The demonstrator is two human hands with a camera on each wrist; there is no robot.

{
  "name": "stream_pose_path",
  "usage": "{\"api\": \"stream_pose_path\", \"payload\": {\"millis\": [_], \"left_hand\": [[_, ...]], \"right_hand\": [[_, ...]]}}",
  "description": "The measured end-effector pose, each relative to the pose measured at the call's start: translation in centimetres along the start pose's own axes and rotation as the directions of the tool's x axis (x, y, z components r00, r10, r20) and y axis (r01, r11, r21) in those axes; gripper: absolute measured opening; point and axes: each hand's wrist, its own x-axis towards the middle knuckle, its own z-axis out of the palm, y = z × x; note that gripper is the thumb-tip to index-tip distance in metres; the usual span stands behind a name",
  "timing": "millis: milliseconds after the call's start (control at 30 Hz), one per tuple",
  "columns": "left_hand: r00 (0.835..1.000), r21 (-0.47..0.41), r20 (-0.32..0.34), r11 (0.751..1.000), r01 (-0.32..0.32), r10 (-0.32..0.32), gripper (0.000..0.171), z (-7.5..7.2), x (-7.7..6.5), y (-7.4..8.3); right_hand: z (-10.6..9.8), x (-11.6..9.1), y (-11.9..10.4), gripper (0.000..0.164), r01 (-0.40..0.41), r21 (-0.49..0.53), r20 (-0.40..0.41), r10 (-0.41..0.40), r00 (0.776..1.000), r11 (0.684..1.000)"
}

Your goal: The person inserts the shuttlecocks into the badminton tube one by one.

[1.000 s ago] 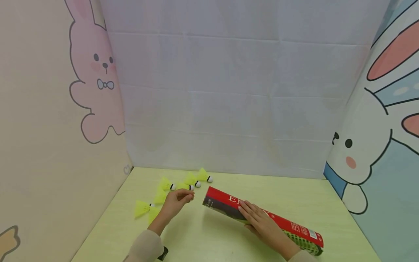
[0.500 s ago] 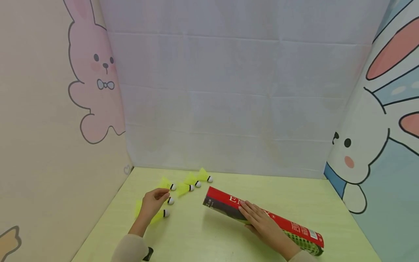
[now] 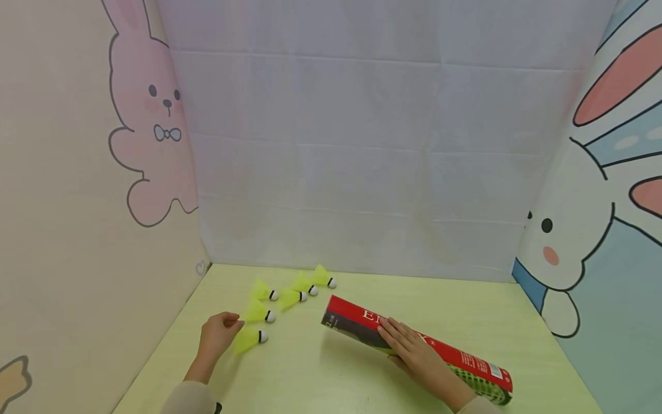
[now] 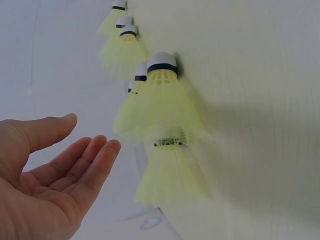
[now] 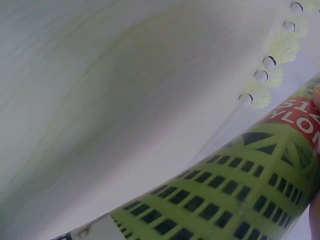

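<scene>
My left hand [image 3: 218, 336] hovers at the left of the table, thumb and fingers apart with nothing between them, as the left wrist view shows. Just right of it lies a yellow shuttlecock [image 3: 250, 340] with a white base. A further shuttlecock [image 4: 171, 175], seen beside my fingers in the left wrist view, is hidden by my hand in the head view. My right hand [image 3: 416, 357] holds a red and green shuttlecock tube [image 3: 357, 319], fingers laid across its top and thumb on the near side. The tube slants, its left end farther back.
Several more yellow shuttlecocks [image 3: 292, 298] lie in a loose line toward the back left of the pale table [image 3: 320, 379]. A white sheet [image 3: 362, 172] hangs behind the table. Walls with rabbit drawings stand at both sides.
My left hand has moved left and toward me, away from the back shuttlecocks, uncovering several of them. My right hand and the tube stay nearly still.
</scene>
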Motion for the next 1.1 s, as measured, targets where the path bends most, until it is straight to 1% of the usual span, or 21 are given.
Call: {"api": "stream_pose_path", "payload": {"millis": [167,300,600,767,867,1100], "left_hand": [[0.999,0.072,0.042,0.997,0.013,-0.016,0.021,-0.3,-0.4,-0.6],[0.996,0.083,0.078,0.996,0.042,-0.048,0.020,-0.2,-0.6,-0.7],[0.990,0.065,0.097,0.993,0.098,-0.104,0.014,0.4,-0.7,-0.8],[0.987,0.042,0.104,0.992,0.122,-0.126,0.011,1.0,-0.7,-1.2],[0.988,0.024,0.102,0.993,0.118,-0.119,0.009,1.2,-0.7,-1.4],[0.990,-0.005,0.099,0.995,0.098,-0.097,0.007,1.5,-0.7,-1.1]], "right_hand": [[0.0,0.0,0.1,0.061,0.011,-0.005,-0.015,-0.011,1.000,1.000],[0.1,0.1,0.1,0.061,0.021,-0.014,-0.023,-0.022,1.000,1.000],[0.0,0.0,0.1,0.061,-0.005,0.000,0.037,0.005,0.999,1.000],[0.1,-0.1,0.2,0.062,0.003,-0.005,0.014,-0.003,1.000,1.000],[0.1,-0.1,0.2,0.062,0.001,-0.001,0.005,-0.001,1.000,1.000],[0.1,-0.3,0.3,0.063,-0.015,0.012,0.030,0.015,0.999,1.000]]}}
